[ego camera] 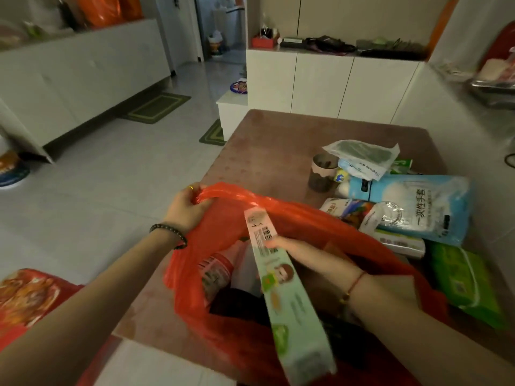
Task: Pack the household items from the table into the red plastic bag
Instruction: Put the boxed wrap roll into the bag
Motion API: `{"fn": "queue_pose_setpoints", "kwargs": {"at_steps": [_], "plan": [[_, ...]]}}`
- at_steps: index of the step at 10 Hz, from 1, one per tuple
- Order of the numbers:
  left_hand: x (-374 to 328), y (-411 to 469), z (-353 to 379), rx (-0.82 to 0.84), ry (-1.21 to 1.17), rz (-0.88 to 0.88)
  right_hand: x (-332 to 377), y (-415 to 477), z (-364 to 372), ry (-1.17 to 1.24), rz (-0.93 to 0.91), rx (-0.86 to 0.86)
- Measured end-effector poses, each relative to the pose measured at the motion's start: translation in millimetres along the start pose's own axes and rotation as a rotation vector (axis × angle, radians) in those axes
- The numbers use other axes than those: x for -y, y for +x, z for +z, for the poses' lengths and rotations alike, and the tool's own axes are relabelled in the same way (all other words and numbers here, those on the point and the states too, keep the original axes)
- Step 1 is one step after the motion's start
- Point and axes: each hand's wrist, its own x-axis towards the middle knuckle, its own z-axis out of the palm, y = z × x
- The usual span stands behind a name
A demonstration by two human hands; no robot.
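The red plastic bag [303, 215] stands open on the brown table [267, 140]. My left hand [189, 207] grips its far-left rim and holds it up. My right hand [298, 250] holds a long pale-green box [281, 285] slanted over the bag's mouth. Inside the bag lie a bottle with a red label [216, 271] and a dark item. On the table to the right sit a blue glove pack [412, 207], a green pack [468, 282], a white box [401, 242], a snack bag [348, 208] and a cup [322, 172].
A clear pouch with a dark cloth [362, 153] tops the pile at the back right. White cabinets [320, 84] stand behind the table. A red patterned seat [25, 299] is at my lower left. Tiled floor with green mats [158, 107] lies to the left.
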Motion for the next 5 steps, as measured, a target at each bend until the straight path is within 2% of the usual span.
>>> {"fn": "queue_pose_setpoints", "kwargs": {"at_steps": [2, 4, 5], "plan": [[5, -20, -8, 0.154, -0.063, -0.100, -8, 45, 69, 0.162, 0.039, -0.204], [25, -50, -37, 0.297, 0.643, -0.180, -20, 63, 97, 0.109, -0.040, -0.371], [35, -66, -61, 0.414, 0.656, -0.296, -19, 66, 92, 0.100, -0.013, -0.327]]}}
